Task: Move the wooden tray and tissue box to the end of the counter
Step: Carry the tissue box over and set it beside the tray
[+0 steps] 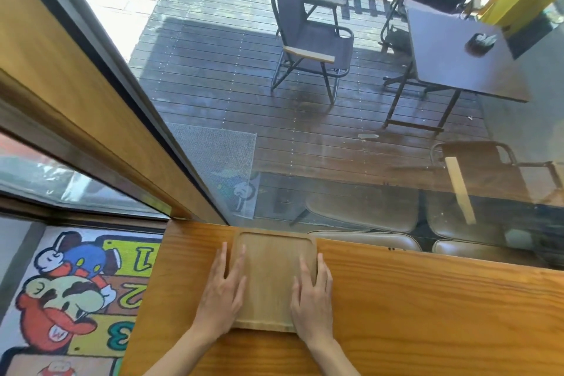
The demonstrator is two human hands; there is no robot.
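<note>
Head view, left to right: a cartoon floor rug with a moustached figure and coloured numbers lies on the floor below the left end of the wooden surface. Above it runs a wood-faced window frame, slanting down to the surface's far left corner.

On the surface, near that left end and close against the window glass, sits the wooden tray, square with rounded corners and lying flat. The left hand lies along the tray's left edge, fingers spread and straight, some over the rim and one beside it on the surface. The right hand mirrors it on the tray's right edge, fingers flat and extended. Both hands are open, pressed palm-down on the tray's sides rather than curled around it.

Beyond the glass, on a dark plank deck, stands a folding chair, and further right a dark square table. Padded stool seats show just past the surface's far edge.
</note>
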